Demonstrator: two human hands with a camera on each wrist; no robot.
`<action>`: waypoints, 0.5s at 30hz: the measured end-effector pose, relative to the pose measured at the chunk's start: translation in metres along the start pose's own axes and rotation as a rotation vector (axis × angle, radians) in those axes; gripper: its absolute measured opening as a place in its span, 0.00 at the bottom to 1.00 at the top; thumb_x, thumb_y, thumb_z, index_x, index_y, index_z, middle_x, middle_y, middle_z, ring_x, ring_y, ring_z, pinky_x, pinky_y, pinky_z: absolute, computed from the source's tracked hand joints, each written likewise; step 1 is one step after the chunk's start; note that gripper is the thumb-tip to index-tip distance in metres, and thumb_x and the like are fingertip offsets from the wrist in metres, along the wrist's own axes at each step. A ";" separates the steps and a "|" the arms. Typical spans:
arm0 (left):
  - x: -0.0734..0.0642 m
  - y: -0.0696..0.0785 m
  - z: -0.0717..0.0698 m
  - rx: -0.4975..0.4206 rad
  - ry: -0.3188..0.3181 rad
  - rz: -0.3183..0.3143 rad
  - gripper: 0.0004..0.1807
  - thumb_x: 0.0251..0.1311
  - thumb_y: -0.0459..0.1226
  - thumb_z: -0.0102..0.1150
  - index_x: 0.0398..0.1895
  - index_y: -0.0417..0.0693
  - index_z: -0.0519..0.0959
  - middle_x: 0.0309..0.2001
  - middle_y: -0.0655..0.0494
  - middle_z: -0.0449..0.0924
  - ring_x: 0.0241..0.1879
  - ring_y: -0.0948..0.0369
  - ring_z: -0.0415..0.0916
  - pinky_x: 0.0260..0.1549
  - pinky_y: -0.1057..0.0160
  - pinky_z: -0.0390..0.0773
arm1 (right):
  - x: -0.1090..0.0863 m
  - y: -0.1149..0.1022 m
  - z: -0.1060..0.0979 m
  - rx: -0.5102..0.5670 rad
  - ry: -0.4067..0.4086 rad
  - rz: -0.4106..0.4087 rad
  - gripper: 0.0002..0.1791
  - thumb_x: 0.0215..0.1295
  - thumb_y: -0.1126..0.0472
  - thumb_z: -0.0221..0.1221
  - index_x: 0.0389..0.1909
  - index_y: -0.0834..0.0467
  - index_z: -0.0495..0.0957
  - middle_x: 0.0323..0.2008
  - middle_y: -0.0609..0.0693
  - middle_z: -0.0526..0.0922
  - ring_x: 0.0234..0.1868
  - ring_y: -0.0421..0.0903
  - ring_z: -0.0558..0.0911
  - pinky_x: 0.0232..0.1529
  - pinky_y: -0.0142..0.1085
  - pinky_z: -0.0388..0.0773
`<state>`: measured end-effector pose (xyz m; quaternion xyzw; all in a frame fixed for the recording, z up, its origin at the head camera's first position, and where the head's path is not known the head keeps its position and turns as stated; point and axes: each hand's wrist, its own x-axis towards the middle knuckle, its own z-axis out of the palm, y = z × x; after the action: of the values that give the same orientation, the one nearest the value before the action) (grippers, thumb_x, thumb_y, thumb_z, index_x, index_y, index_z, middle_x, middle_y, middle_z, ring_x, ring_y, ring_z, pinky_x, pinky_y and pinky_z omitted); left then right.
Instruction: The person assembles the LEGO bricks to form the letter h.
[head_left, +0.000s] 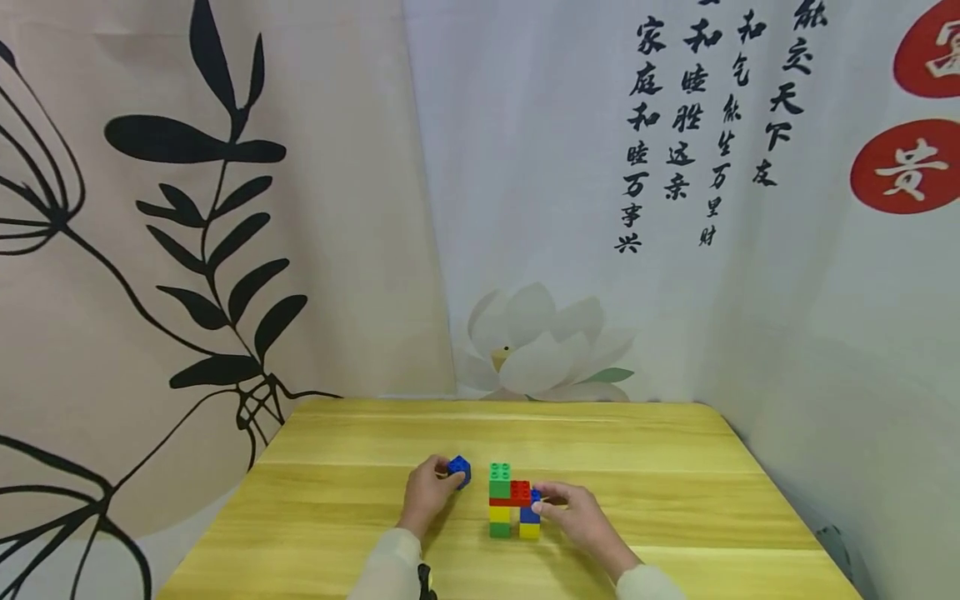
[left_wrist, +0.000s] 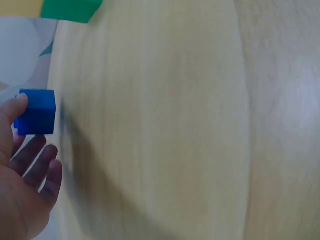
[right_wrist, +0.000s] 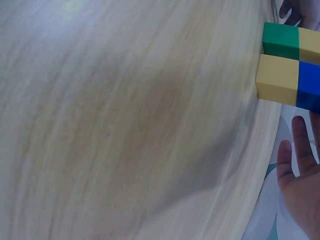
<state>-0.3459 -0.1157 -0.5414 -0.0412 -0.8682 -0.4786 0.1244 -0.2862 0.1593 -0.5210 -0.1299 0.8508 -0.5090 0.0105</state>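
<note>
My left hand (head_left: 429,493) pinches a blue building brick (head_left: 460,472) between thumb and fingers, left of a small brick structure. In the left wrist view the same blue brick (left_wrist: 39,112) appears held clear of the wood, its other fingers loosely bent. The structure has a green brick (head_left: 499,480) on top, red pieces (head_left: 512,502) bridging the middle, and two columns below. A yellow brick (head_left: 499,514) over green forms the left column; blue over yellow (head_left: 529,531) forms the right. At its right side, my right hand (head_left: 579,512) pinches a small blue brick (head_left: 536,495) beside the red.
The structure stands on a wood-grain table (head_left: 360,433). Behind the table's far edge hangs a cloth (head_left: 360,250) printed with black plants, a lotus and writing. Light sleeves (head_left: 390,562) cover both forearms.
</note>
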 end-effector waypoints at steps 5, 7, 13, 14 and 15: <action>0.001 0.003 -0.010 -0.087 -0.059 0.002 0.15 0.61 0.40 0.69 0.44 0.38 0.79 0.39 0.49 0.82 0.40 0.52 0.79 0.41 0.52 0.80 | -0.003 0.001 -0.001 -0.006 -0.013 0.012 0.25 0.67 0.52 0.64 0.58 0.63 0.78 0.50 0.56 0.83 0.50 0.54 0.80 0.50 0.50 0.79; 0.002 0.007 -0.015 -0.119 -0.099 -0.003 0.16 0.62 0.41 0.68 0.45 0.39 0.79 0.40 0.50 0.81 0.41 0.54 0.78 0.41 0.54 0.80 | -0.004 0.002 -0.002 -0.006 -0.015 0.023 0.25 0.67 0.52 0.64 0.59 0.63 0.78 0.51 0.56 0.83 0.51 0.55 0.80 0.51 0.51 0.78; 0.004 0.030 -0.032 -0.180 -0.187 0.000 0.18 0.64 0.46 0.66 0.49 0.42 0.79 0.41 0.53 0.80 0.43 0.56 0.77 0.43 0.56 0.79 | -0.003 0.001 -0.001 0.010 -0.016 0.019 0.26 0.67 0.51 0.63 0.59 0.63 0.78 0.51 0.57 0.83 0.51 0.55 0.80 0.52 0.53 0.77; 0.005 0.034 -0.034 -0.185 -0.194 0.004 0.19 0.64 0.46 0.65 0.50 0.43 0.79 0.42 0.53 0.81 0.44 0.56 0.77 0.44 0.55 0.79 | -0.003 0.000 0.000 0.013 -0.015 0.017 0.26 0.68 0.52 0.63 0.60 0.63 0.77 0.52 0.57 0.83 0.52 0.55 0.80 0.53 0.53 0.76; 0.006 0.039 -0.037 -0.189 -0.201 0.008 0.21 0.64 0.47 0.65 0.51 0.43 0.79 0.43 0.53 0.81 0.44 0.56 0.77 0.45 0.55 0.79 | -0.002 0.000 0.000 0.017 -0.013 0.017 0.25 0.68 0.52 0.63 0.60 0.63 0.77 0.52 0.57 0.83 0.52 0.55 0.80 0.53 0.53 0.76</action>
<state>-0.3375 -0.1260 -0.4893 -0.1042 -0.8271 -0.5513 0.0341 -0.2843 0.1596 -0.5216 -0.1260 0.8474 -0.5153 0.0213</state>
